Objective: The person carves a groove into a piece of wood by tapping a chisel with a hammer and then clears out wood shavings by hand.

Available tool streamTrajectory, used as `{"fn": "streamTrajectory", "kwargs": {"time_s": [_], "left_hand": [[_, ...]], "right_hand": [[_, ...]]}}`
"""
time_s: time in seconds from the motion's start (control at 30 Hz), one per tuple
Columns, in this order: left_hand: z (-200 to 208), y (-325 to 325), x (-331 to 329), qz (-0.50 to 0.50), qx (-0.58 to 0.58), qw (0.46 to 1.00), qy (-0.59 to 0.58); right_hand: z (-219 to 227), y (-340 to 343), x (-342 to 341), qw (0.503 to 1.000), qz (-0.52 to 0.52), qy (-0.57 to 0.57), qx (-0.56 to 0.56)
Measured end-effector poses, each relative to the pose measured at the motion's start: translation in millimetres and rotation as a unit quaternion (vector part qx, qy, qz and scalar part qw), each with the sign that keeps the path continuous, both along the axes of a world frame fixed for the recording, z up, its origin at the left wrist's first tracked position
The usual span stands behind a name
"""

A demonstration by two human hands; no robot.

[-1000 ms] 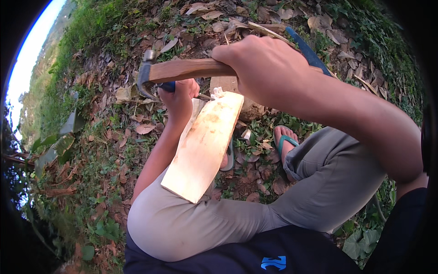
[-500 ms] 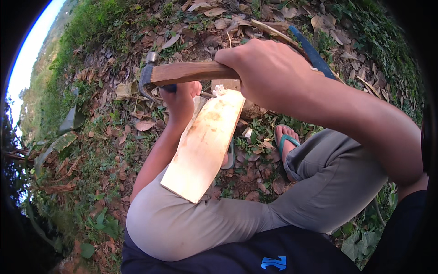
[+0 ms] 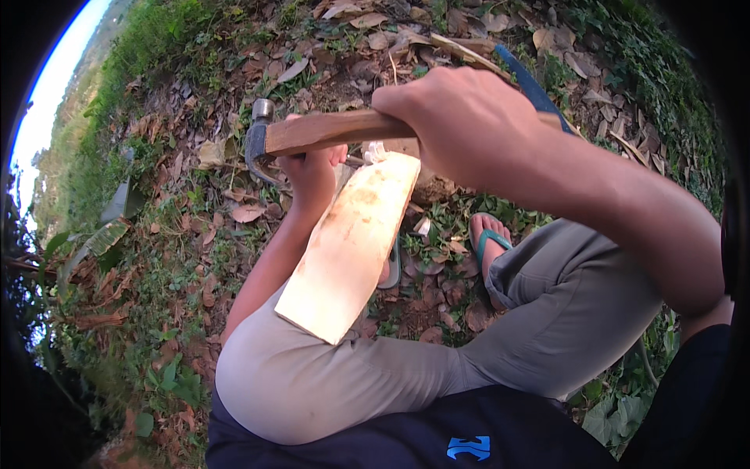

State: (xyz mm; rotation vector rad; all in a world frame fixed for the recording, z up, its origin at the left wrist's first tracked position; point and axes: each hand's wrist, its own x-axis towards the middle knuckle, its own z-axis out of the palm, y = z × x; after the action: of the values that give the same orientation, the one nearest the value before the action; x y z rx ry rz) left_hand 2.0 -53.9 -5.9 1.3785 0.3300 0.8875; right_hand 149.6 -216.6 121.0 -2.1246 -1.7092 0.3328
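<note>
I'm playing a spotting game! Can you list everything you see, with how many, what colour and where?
Board: 1, pale, middle
Hammer: 1, grey head and brown handle, in the right grip
Thin tool: 1, grey shaft, in the left grip
Shavings: a few, pale, at the board's far end
Block: 1, brown, behind the board's far end
Long strip: 1, blue, upper right
Stick: 1, pale brown, beside the strip
Leaves: many, mostly brown, on the ground
Plants: many, green, around the edges
Sky: 1 patch, whitish, upper left
Sandals: 2, right one green, left mostly hidden
Trousers: 1 pair, grey, lower middle
Shirt: 1, dark blue, bottom
Arms: 2, bare, left and right
Grips: 2, bare, upper middle
</note>
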Motion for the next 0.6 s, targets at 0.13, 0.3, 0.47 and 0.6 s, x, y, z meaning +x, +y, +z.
{"fn": "streamTrajectory", "kwargs": {"time_s": [0.13,0.3,0.47,0.6], "left_hand": [[5,4,-9,-0.013,0.045,0.998,0.05],[-6,5,-5,-0.036,0.008,0.999,0.011],[-7,7,-4,-0.051,-0.026,0.998,-0.009],[-9,6,-6,-0.05,-0.023,0.998,-0.011]], "right_hand": [[31,-1,-12,0.992,0.004,0.013,0.126],[13,-1,-2,1.0,0.006,0.001,0.024],[15,-1,-5,0.997,0.002,0.02,0.07],[20,4,-4,1.0,-0.003,0.006,0.004]]}}
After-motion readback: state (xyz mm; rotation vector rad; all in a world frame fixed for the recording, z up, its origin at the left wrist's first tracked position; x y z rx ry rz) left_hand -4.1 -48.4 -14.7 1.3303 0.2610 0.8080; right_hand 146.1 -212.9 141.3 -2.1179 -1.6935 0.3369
